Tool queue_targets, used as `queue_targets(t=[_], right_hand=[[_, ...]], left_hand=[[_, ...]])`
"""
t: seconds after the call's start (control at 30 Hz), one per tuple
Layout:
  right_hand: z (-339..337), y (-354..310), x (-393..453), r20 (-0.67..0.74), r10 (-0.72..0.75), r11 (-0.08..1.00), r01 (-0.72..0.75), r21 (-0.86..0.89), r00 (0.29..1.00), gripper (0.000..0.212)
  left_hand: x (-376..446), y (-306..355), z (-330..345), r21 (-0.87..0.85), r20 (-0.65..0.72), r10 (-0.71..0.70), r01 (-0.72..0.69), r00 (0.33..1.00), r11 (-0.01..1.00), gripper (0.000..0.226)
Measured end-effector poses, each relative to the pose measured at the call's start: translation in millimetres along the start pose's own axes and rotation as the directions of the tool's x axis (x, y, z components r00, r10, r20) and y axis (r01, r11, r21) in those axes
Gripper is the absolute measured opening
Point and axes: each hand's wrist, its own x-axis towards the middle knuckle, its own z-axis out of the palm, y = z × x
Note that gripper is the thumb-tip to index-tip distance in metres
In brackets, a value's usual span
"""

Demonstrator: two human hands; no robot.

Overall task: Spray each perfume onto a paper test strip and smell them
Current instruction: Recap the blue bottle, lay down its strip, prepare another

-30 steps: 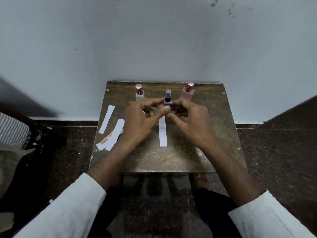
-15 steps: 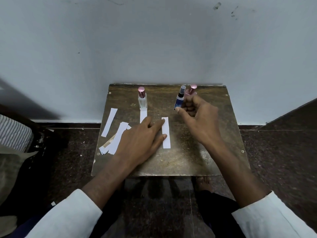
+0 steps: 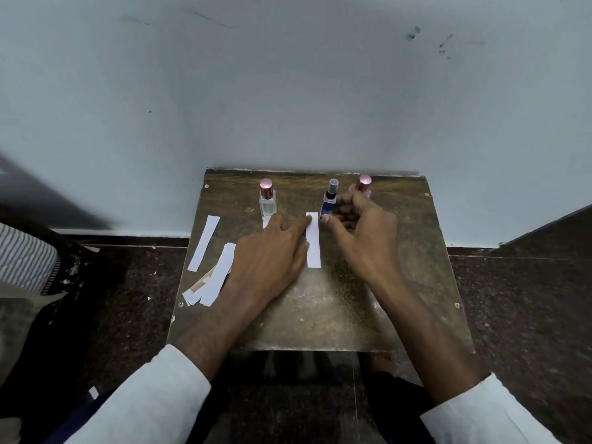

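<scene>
Gripping blue glass bottle [image 3: 329, 206] | right hand [image 3: 358, 232] | flat paper strip [image 3: 313, 240]

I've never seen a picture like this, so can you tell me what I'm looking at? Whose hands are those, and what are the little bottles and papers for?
The picture comes from a camera worn on a person's head, looking down, so you see their own two arms in white sleeves.

In front of them is a small brown table against a wall. At its back stand three perfume bottles: a clear bottle with a pink cap, a dark blue bottle, and a pink bottle partly hidden behind the fingers.

The right hand grips the dark blue bottle. The left hand lies flat, with a fingertip touching a white paper strip on the table.

More paper strips lie on the left side. Perfume gets sprayed on a strip so it can be smelled.
</scene>
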Motion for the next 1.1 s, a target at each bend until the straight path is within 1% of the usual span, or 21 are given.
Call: queue_targets(t=[0.2,0.47,0.83,0.97,1.1], right_hand=[[2.9,1.0,4.8,0.009,0.003,1.0,-0.003,-0.029,1.0,0.032],[7.2,0.0,4.8,-0.001,-0.035,0.998,0.035,-0.044,0.999,0.026],[17.8,-1.0,4.1,0.005,-0.038,0.997,0.038,-0.073,0.999,0.026],[25.2,-1.7,5.3,0.019,-0.043,0.996,0.044,-0.072,0.999,0.026],[33.6,-1.2,8.9,0.018,-0.045,0.997,0.046,-0.058,0.999,0.024]], left_hand=[[10.1,4.7,0.1,0.007,-0.01,-0.023,0.023,1.0,1.0,0.054],[7.3,4.0,0.7,0.034,-0.018,-0.01,0.01,1.0,0.999,0.054],[0.3,-2.1,-3.3,-0.034,-0.05,0.003,-0.004,0.999,0.999,0.057],[-0.4,-5.6,-7.3,-0.082,-0.056,-0.022,0.017,0.998,0.996,0.051],[-2.9,-6.0,-8.5,-0.091,-0.035,-0.023,0.02,0.999,0.996,0.05]])
